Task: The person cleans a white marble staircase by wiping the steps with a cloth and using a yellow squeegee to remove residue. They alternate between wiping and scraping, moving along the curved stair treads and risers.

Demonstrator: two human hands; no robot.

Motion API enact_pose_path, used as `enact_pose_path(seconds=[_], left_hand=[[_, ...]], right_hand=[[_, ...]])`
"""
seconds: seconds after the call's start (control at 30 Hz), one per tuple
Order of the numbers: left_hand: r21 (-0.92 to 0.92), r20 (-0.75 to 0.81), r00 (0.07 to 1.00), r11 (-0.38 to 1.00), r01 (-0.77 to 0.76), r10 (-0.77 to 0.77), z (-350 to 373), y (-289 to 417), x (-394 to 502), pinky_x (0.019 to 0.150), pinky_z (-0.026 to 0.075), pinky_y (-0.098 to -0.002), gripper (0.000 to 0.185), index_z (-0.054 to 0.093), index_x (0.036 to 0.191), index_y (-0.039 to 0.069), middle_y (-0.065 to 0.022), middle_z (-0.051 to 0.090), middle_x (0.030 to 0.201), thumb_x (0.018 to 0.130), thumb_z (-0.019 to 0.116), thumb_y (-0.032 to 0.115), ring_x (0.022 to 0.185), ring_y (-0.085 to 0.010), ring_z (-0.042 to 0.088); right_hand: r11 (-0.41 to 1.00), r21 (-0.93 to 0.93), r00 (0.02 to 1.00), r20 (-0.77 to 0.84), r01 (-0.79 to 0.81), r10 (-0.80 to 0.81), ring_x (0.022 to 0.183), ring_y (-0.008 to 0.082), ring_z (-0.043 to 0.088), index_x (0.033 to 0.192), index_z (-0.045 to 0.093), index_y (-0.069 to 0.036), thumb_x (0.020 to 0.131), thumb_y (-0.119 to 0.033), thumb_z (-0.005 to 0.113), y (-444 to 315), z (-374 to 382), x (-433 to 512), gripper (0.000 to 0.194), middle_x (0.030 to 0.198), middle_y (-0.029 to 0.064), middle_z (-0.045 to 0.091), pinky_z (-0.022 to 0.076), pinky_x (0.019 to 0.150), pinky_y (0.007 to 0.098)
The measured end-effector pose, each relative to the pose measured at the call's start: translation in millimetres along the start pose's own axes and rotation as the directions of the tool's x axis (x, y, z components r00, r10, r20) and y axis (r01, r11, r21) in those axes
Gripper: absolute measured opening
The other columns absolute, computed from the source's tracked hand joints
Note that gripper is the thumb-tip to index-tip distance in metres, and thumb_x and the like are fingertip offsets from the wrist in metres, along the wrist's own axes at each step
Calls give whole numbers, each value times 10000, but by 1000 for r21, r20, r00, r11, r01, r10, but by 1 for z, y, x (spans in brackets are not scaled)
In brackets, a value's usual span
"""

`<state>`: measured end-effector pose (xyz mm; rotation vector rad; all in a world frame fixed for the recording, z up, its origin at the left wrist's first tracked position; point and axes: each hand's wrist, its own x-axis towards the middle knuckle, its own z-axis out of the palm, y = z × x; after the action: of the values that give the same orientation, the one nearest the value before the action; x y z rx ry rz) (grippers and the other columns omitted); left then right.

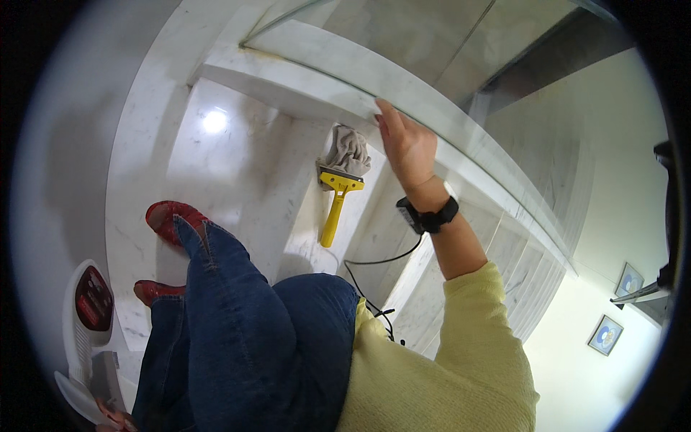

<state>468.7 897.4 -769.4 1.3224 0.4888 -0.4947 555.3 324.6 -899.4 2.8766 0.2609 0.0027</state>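
My right hand (408,141) reaches over a white marble ledge (318,81), its fingertips at the foot of a glass panel (448,102). Fingers are slightly apart, nothing shows in them, and the palm is hidden. Below, a yellow-handled scraper (336,208) lies on a marble step, its blade end against a crumpled grey cloth (348,151). At the lower left edge, only the fingers of my left hand (116,420) show, closed around the lower end of a white plastic tool (81,351) with a dark red label bearing writing. Its full shape is cut off.
White marble stairs (307,237) run past my legs (243,318), and my red shoes (173,221) rest at the left. From my black wristband (432,218), a black cable (372,262) hangs to my waist. Framed pictures (605,335) hang on the wall at the right.
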Motion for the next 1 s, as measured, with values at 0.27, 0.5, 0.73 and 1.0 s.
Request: enact_pose_path(seconds=[0.27,0.5,0.73,1.0], left_hand=[[-21,60,998,999,26,-24,-5,1,2,1068,285,-498,261,571,1025,-23,-224,563,1086,946,529,222,1102,-323,492],[6,-3,999,999,42,-42,2,1,4,1080,289,-495,275,568,1027,-27,-210,572,1113,961,497,231,1080,-325,516],[2,29,999,1000,27,-27,3,0,7,1069,308,-468,266,568,1013,-11,-191,572,1085,963,493,239,1046,-302,526],[17,3,998,998,64,-64,2,2,7,1038,325,-465,277,570,1013,0,-181,573,1051,956,533,268,1042,-291,513]], right_hand=[[987,-68,987,81,146,-140,643,211,620,1035,594,-88,842,-81,641,33,14,-3,199,779,43,603,493,530,322],[989,-103,994,35,106,-103,601,227,589,1018,571,-92,861,-53,623,61,-11,-34,170,750,45,578,475,519,327],[972,-229,997,64,53,-39,632,200,595,1028,576,-73,831,-39,616,93,-33,-71,205,771,30,583,489,551,314],[991,116,994,-81,-70,80,662,252,625,960,584,-40,830,56,640,45,-50,-84,171,828,81,655,507,579,323]])
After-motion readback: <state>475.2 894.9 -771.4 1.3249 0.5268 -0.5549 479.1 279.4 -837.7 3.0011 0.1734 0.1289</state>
